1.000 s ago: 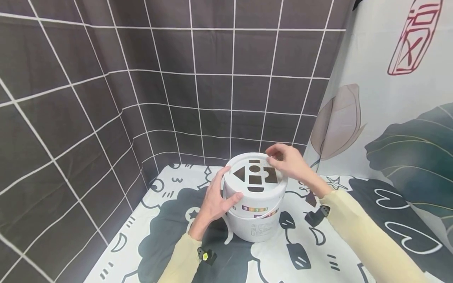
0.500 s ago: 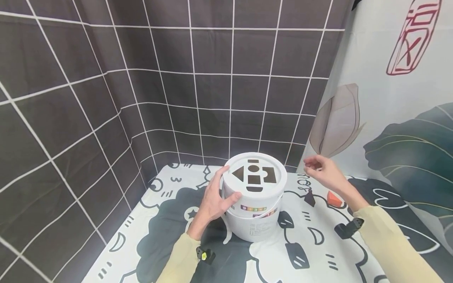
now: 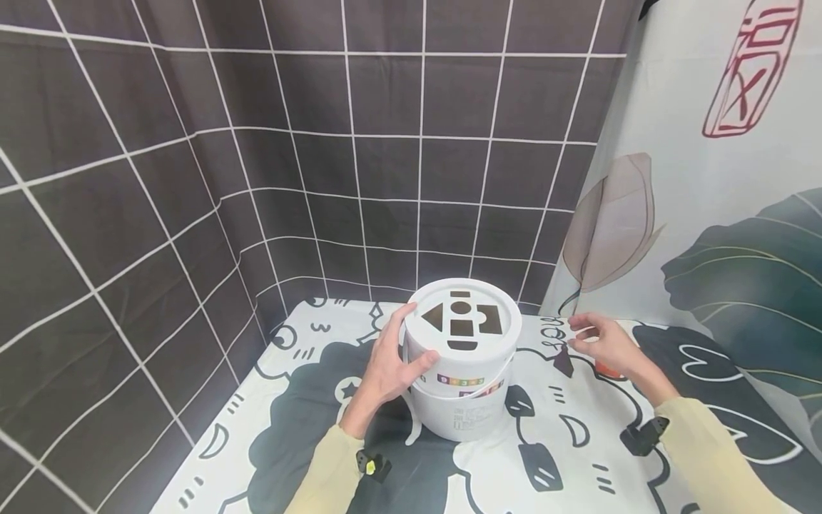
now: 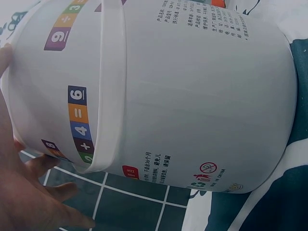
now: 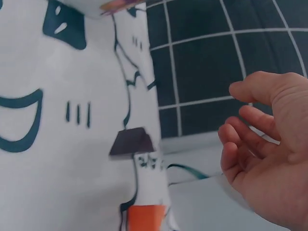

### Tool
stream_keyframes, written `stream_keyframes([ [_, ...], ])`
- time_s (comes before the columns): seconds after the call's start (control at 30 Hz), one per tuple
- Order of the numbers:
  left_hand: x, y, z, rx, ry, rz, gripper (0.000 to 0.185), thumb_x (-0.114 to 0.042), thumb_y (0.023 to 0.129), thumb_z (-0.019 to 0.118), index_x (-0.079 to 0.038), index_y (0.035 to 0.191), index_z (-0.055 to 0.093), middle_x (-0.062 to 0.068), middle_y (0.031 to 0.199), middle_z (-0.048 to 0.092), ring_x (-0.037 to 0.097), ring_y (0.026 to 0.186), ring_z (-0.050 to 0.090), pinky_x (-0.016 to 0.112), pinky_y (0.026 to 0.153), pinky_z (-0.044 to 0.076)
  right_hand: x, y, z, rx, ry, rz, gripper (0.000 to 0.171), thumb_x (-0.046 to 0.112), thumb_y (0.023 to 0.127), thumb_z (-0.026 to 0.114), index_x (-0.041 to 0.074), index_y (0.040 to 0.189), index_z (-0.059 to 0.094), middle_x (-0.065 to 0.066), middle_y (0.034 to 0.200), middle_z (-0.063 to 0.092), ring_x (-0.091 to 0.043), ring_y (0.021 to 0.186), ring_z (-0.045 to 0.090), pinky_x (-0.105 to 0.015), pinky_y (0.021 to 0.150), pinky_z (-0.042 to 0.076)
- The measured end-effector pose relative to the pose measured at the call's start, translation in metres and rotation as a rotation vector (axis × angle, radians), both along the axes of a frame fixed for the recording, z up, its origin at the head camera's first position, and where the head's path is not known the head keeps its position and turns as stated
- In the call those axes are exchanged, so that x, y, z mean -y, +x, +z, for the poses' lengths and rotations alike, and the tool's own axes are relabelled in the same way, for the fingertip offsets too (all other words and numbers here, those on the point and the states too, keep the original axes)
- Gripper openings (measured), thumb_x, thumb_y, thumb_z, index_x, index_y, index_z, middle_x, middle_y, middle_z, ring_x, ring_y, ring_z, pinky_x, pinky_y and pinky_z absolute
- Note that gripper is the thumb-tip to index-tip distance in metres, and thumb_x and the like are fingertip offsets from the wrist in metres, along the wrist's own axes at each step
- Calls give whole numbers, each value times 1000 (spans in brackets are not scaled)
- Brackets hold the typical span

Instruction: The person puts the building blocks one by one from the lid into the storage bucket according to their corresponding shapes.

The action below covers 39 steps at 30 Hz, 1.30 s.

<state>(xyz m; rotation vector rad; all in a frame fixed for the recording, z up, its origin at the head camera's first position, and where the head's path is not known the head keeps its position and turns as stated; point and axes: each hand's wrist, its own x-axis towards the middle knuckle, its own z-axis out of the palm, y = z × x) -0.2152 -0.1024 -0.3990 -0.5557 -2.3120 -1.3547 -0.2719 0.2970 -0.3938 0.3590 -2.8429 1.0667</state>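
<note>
White plastic bucket (image 3: 461, 371) stands mid-worktop (image 3: 565, 457), its lid (image 3: 464, 319) on, shape slots dark; contents hidden. Left hand (image 3: 392, 360) at its 9 o'clock, grip spread against the wall, thumb on the lid's side. Right hand (image 3: 606, 346) at 3 o'clock, well apart, fingers loosely open, holding nothing, hovering over an orange block (image 5: 146, 217). Judged: that block remains outside the bucket.
</note>
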Motion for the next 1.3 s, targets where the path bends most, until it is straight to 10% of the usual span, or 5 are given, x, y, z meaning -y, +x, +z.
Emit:
stream_keyframes([
  [1.3, 0, 0, -1, 0, -6, 10, 88, -60, 80, 69, -21, 152, 38, 9, 154, 41, 35, 138, 39, 63, 107, 31, -10, -22, -63, 192, 3, -25, 67, -1, 81, 72, -11, 139, 41, -37, 121, 52, -44, 104, 57, -52, 86, 51],
])
